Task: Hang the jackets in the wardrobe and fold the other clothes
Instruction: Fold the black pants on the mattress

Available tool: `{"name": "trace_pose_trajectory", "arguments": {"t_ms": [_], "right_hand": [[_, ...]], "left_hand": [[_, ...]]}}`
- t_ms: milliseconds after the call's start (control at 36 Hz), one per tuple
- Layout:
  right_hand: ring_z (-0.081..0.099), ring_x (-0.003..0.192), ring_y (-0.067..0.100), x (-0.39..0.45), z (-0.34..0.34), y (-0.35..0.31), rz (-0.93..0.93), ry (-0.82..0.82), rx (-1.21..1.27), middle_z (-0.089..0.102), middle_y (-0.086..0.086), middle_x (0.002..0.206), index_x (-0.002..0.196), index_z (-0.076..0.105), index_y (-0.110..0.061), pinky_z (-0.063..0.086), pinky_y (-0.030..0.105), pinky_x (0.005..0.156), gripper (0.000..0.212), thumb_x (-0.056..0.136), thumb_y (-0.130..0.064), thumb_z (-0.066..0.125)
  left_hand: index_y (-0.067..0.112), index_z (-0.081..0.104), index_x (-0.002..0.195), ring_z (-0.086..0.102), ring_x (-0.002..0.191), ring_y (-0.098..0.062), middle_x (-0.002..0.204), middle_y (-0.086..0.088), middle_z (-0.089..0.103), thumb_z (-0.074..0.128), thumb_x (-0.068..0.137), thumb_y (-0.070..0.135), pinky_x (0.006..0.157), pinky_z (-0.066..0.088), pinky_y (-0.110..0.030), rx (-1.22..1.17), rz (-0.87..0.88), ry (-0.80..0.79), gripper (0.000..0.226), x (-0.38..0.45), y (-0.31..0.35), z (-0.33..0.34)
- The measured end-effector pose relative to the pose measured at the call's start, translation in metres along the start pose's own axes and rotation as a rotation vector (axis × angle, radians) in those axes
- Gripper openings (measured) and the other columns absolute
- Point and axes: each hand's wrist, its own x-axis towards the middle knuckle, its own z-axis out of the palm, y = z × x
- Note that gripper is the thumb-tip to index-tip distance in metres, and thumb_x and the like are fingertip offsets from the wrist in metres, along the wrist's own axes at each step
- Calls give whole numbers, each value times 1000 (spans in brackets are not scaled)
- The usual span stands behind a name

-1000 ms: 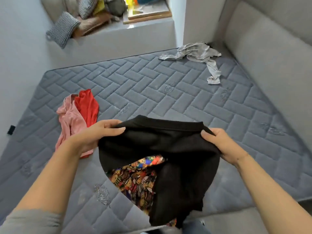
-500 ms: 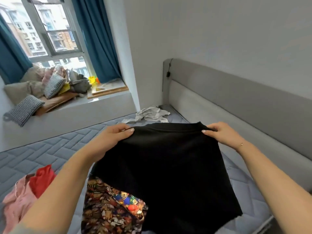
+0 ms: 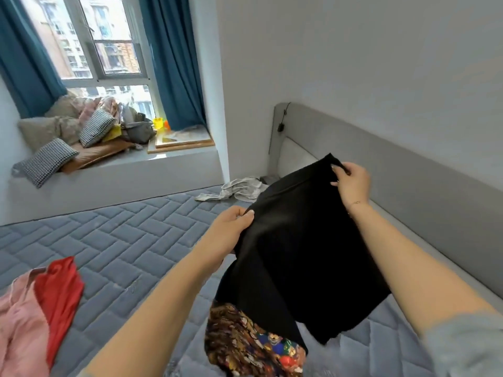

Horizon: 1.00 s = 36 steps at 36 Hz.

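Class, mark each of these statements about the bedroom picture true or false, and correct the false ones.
1. Both hands grip the black garment. True.
2. The right hand is lower than the left hand. False: it is higher.
3. The grey garment hangs at the window. False: it lies on the mattress.
4. A red garment lies beside a pink garment. True.

My single head camera looks forward and down from close above my hands, across the bed (image 3: pixel 114 240) toward the window (image 3: pixel 109 50).
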Motion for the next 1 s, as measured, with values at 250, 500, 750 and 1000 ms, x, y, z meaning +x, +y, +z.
{"name": "trace_pose_trajectory", "arguments": {"t_ms": [250, 500, 750, 1000], "right_hand": [[64, 93, 28, 5, 191, -67, -475, -479, -160, 73, 13, 96, 102, 75, -5, 45, 33, 89, 22, 95, -13, 56], [54, 108, 30, -148, 396, -12, -527, -1121, -257, 66, 17, 109, 113, 70, -2, 35, 29, 95, 24, 96, -12, 57], [21, 147, 18, -371, 430, 226, -25, -1641, -345, 24, 7, 159, 150, 32, -13, 15, 21, 115, 52, 100, -5, 45], [55, 110, 6, -418, 286, 380, 578, -1285, -412, 61, -7, 119, 115, 64, -21, 42, 18, 89, 28, 100, -6, 46]], "left_hand": [[18, 53, 85, 52, 54, -4, 62, 11, 53, 44, 102, 38, 49, 43, -19, -244, -156, 268, 28, -39, -76, -67], [16, 51, 88, 51, 58, -9, 65, 6, 52, 42, 103, 37, 58, 45, -26, -353, -532, 652, 27, -106, -231, -100], [2, 50, 123, 58, 96, -23, 121, -18, 60, 51, 100, 21, 80, 47, -32, -446, -1004, 947, 30, -167, -494, -100], [9, 42, 138, 51, 123, -20, 134, -4, 52, 54, 96, 41, 99, 43, -35, -685, -1138, 921, 54, -193, -596, -41]]}}
